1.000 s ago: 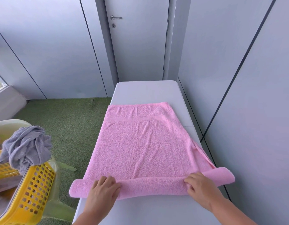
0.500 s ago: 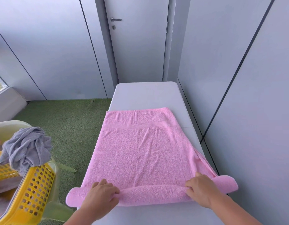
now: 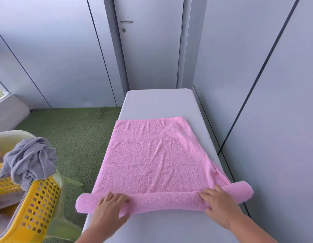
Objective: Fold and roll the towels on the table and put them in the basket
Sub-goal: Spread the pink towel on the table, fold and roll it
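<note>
bright, even daylight; wide-angle bending at edges, lower-left blurred.

bare left grip [image 3: 108, 209], bare right grip [image 3: 220, 206], forearms bare to the frame edge

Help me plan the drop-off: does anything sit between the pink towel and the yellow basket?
Only a crumpled grey towel draped over the rim of the yellow basket; the gap from the pink towel is otherwise open.

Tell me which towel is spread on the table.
The pink towel, its near edge rolled up; the grey towel hangs crumpled over the yellow basket.
</note>
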The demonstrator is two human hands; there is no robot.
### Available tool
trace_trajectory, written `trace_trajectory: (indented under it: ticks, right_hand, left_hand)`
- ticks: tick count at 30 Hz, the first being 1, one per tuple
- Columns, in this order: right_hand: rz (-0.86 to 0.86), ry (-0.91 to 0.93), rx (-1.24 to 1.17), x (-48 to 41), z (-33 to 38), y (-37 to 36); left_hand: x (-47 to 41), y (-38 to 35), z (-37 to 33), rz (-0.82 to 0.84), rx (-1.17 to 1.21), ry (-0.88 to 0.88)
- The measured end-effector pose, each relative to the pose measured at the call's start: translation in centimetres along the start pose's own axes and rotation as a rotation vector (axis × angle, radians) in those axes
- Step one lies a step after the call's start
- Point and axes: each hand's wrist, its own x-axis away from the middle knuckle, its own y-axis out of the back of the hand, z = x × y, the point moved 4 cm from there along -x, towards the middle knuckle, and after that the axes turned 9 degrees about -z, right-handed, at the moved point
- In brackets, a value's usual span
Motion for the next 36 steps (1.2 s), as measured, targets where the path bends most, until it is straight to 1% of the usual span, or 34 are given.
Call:
trace_trajectory:
  ticks: [3, 8, 11, 16, 18, 21, 23, 24, 26, 28, 32, 34, 36]
  right_hand:
    - [0.099, -0.015, -0.011, -0.3, 0.3, 0.3]
    - [0.167, -0.027, -0.105, 0.0, 0.8, 1.0]
    - [0.091, -0.029, -0.125, 0.2, 0.8, 0.8]
    - [-0.186, -0.085, -0.207, 0.0, 0.2, 0.6]
    - [-0.184, -0.051, -0.239, 0.3, 0.1, 0.5]
    - [-0.094, 0.007, -0.202, 0.6, -0.3, -0.2]
    - [-0.038, 0.005, -0.148, 0.7, -0.3, -0.8]
    - [-0.042, 0.0, -0.106, 0.6, -0.2, -0.7]
    - [-0.107, -0.011, -0.059, 0.2, 0.1, -0.5]
    - [-0.092, 0.001, -0.014, -0.1, 0.6, 0.4]
    - [0.076, -0.009, 0.014, 0.4, 0.9, 0.9]
    - [0.097, -0.008, 0.011, 1.2, 1.3, 0.8]
    - [0.075, -0.012, 0.004, 1.8, 1.3, 0.4]
  left_hand:
    - [-0.2, 0.2, -0.2, -0.004, -0.048, -0.016]
    - [0.3, 0.4, -0.2, -0.073, -0.039, -0.063]
    - [0.2, 0.4, 0.2, -0.103, -0.025, -0.036]
    - [-0.8, 1.1, 0.4, -0.223, 0.063, 0.037]
    - [-0.9, 0.8, 0.3, -0.232, 0.083, 0.027]
    - [-0.5, -0.1, 0.0, -0.202, 0.11, 0.002]
    - [-0.1, -0.6, 0.0, -0.112, 0.084, 0.0]
    - [-0.1, -0.8, 0.1, -0.062, 0.066, 0.011]
    - [-0.2, -0.8, 0.1, 0.007, 0.054, 0.041]
    - [-0.5, -0.5, 0.1, 0.001, 0.036, 0.043]
    - [0.2, 0.2, 0.4, 0.025, 0.008, -0.044]
    - [1.1, 0.3, 0.7, 0.047, 0.019, -0.046]
    - [1.6, 0.2, 0.8, 0.07, 0.038, -0.036]
